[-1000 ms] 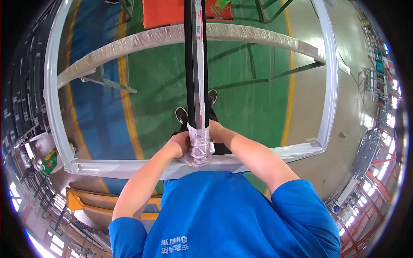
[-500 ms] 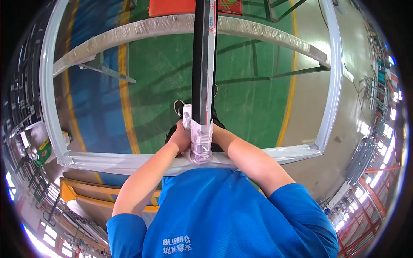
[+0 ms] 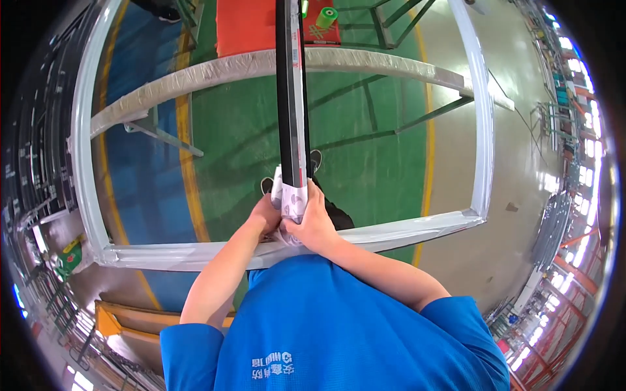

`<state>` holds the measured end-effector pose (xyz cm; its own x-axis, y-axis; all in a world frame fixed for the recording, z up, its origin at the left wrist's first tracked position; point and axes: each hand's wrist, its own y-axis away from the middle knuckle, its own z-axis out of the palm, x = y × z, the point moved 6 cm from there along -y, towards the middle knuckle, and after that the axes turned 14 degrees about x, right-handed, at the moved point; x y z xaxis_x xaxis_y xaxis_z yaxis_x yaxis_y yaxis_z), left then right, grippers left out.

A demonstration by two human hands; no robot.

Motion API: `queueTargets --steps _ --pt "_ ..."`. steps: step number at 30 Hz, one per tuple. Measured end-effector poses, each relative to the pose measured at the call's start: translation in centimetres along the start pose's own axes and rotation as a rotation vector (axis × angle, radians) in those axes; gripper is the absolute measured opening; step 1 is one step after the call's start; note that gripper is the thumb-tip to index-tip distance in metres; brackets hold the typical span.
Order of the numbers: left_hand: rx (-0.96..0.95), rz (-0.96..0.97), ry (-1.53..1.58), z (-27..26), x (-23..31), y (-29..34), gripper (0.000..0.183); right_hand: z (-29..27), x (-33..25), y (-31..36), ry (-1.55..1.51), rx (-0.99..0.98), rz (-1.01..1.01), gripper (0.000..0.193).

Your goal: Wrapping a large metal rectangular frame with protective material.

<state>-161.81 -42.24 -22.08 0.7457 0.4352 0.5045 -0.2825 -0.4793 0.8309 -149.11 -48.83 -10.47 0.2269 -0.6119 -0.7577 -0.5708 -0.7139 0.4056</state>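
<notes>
A large rectangular frame [image 3: 176, 255], covered in pale plastic film, lies in front of my body. Down its middle runs a dark bar [image 3: 293, 130] with a grey face. White printed wrapping film [image 3: 295, 199] goes around the bar's near end, close to the frame's near side. On the left of the bar, my left hand [image 3: 265, 214] is closed on this film; its fingertips are partly hidden. My right hand [image 3: 315, 223] grips the wrapped end from the right, its fingers along the bar's side and its thumb across the film.
A film-wrapped support beam [image 3: 365, 62] crosses beneath the frame on metal legs. Beyond it stands a red-topped surface [image 3: 248, 29] bearing a green roll [image 3: 327, 16]. An orange-yellow rack [image 3: 140, 319] is at lower left. A person's foot [image 3: 169, 14] shows at the upper left.
My right hand has come from behind the bar's right side up over the wrapped end. The view has shifted, so more of the red surface and the green roll shows.
</notes>
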Motion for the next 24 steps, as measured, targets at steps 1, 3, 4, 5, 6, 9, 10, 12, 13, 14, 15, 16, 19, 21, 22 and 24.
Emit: queueTargets --steps 1,3,4,5,6,9,10,12,13,14,15,16,19,21,22,24 --pt "-0.003 -0.019 0.063 -0.8 0.5 0.2 0.047 -0.1 -0.3 0.1 -0.011 0.04 -0.031 0.106" --pt "-0.036 -0.188 0.293 -3.6 0.2 1.2 0.049 0.1 -0.4 0.4 0.027 0.088 -0.011 0.103" --pt "-0.021 -0.209 0.378 -5.0 0.4 1.7 0.05 0.1 -0.6 0.4 0.019 0.054 -0.027 0.103" --pt "-0.018 -0.134 0.443 -5.8 1.1 2.1 0.055 0.0 -0.5 0.3 0.047 0.06 -0.003 0.102" --pt "-0.048 -0.087 0.475 -6.2 1.5 3.0 0.055 0.1 -0.2 0.5 0.08 0.029 0.05 0.101" --pt "0.005 0.106 0.385 -6.9 2.8 6.1 0.062 0.1 -0.4 1.1 0.185 0.046 -0.001 0.103" --pt "-0.004 0.187 0.35 -6.7 3.6 7.4 0.063 0.2 -0.3 1.4 0.234 0.053 -0.008 0.105" --pt "0.089 0.458 0.107 -6.2 6.0 9.9 0.063 0.2 -0.3 1.8 0.264 0.05 -0.077 0.107" --pt "0.09 0.458 -0.008 -5.6 6.6 10.7 0.061 -0.1 -0.5 2.0 0.302 0.054 -0.138 0.109" --pt "0.109 0.492 -0.104 -4.9 7.3 11.5 0.06 -0.2 -0.2 2.2 0.315 -0.019 -0.151 0.112" --pt "0.063 0.43 -0.118 -4.1 7.7 11.9 0.063 -0.7 0.1 2.5 0.247 -0.128 -0.134 0.11" --pt "0.052 0.382 -0.103 -3.4 8.0 12.3 0.064 -1.5 0.8 2.8 0.198 -0.286 -0.047 0.109" --pt "0.065 0.399 -0.088 -1.3 8.9 13.5 0.065 -4.1 0.3 2.4 -0.163 -0.416 0.068 0.087" --pt "-0.022 0.339 -0.091 0.7 8.7 13.7 0.064 -4.8 0.2 2.7 -0.68 -0.426 0.426 0.071" --pt "-0.076 0.473 -0.13 2.1 9.6 14.0 0.067 -4.9 -0.1 2.4 -0.775 -0.396 0.455 0.066" --pt "-0.181 0.543 -0.328 4.6 9.9 14.0 0.072 -4.9 0.4 0.9 -0.637 -0.271 0.421 0.064"
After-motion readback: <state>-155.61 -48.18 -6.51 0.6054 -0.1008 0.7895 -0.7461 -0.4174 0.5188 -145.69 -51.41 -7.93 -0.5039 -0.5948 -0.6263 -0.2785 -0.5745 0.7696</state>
